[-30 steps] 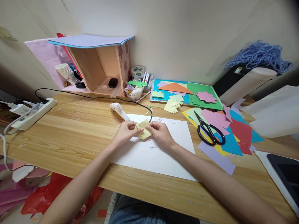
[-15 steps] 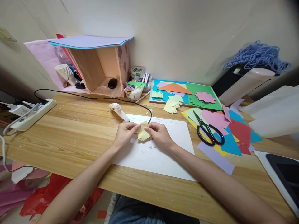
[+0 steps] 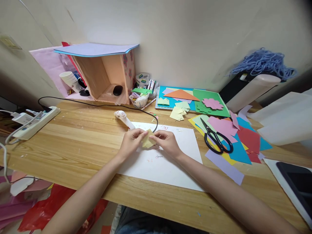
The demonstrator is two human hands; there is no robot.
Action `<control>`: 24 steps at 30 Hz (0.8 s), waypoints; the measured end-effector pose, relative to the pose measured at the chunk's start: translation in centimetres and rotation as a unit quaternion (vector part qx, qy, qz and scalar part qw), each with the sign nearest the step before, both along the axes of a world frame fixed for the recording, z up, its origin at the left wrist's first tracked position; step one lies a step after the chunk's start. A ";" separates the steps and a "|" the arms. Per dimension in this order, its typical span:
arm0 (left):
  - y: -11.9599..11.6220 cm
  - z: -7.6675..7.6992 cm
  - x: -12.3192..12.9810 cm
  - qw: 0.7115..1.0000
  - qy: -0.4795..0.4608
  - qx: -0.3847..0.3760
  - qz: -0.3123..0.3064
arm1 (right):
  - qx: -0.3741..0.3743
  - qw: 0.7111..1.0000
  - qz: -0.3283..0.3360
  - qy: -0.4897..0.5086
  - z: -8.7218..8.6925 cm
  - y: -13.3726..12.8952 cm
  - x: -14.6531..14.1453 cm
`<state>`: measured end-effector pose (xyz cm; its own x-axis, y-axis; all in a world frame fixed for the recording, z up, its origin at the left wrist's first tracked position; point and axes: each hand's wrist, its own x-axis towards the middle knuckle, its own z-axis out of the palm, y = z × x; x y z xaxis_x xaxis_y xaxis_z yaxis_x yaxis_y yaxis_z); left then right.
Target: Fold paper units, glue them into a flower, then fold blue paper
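Between my two hands is a small piece of folded pale yellow paper (image 3: 148,140), held above the white sheet (image 3: 175,169). My left hand (image 3: 132,140) pinches its left edge between thumb and fingers. On the other side my right hand (image 3: 167,141) grips the right edge the same way. A white glue gun (image 3: 124,120) lies just beyond my left hand, and its black cord curves round behind the paper. The fingertips hide parts of the folds.
Black-handled scissors (image 3: 216,138) lie on coloured paper scraps (image 3: 251,138) at the right. Pale yellow folded pieces (image 3: 178,112) rest near a green sheet (image 3: 212,110). An open box (image 3: 97,74) and a power strip (image 3: 36,123) stand at the left; a tablet (image 3: 296,182) lies far right.
The yellow paper has gone from a spread shape with several points to a flatter, more compact, diamond-like one. Both hands stay in nearly the same place; the view has shifted slightly.
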<state>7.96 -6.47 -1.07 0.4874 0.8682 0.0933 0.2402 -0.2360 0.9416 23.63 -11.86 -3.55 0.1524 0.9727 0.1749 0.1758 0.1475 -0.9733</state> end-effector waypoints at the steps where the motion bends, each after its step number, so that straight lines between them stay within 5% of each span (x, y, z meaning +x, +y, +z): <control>1: 0.1 0.0 0.1 1.000 -0.017 -0.001 0.001 | 0.037 0.999 -0.030 -0.022 0.1 0.0 0.2; 5: 0.5 -0.1 0.4 0.985 -0.101 -0.138 -0.006 | 0.245 0.941 -0.126 -0.194 0.5 -0.1 1.2; 8: 0.5 -0.2 0.5 0.935 -0.122 -0.322 -0.084 | 0.358 0.877 -0.107 -0.303 0.5 -0.2 1.6; 11: 0.3 -0.3 0.3 0.917 -0.137 -0.355 -0.119 | 0.395 0.844 -0.053 -0.358 0.3 -0.1 1.4; 18: 1.0 -1.1 -0.1 0.930 -0.162 -0.327 -0.043 | 0.341 0.864 0.040 -0.367 0.5 0.6 1.9; 22: 1.0 -1.2 0.0 0.929 -0.146 -0.337 -0.047 | 0.262 0.904 -0.105 -0.320 0.5 2.0 4.4; 24: 0.9 -1.1 0.1 0.936 -0.118 -0.329 -0.049 | 0.201 0.901 -0.205 -0.324 0.1 3.0 6.4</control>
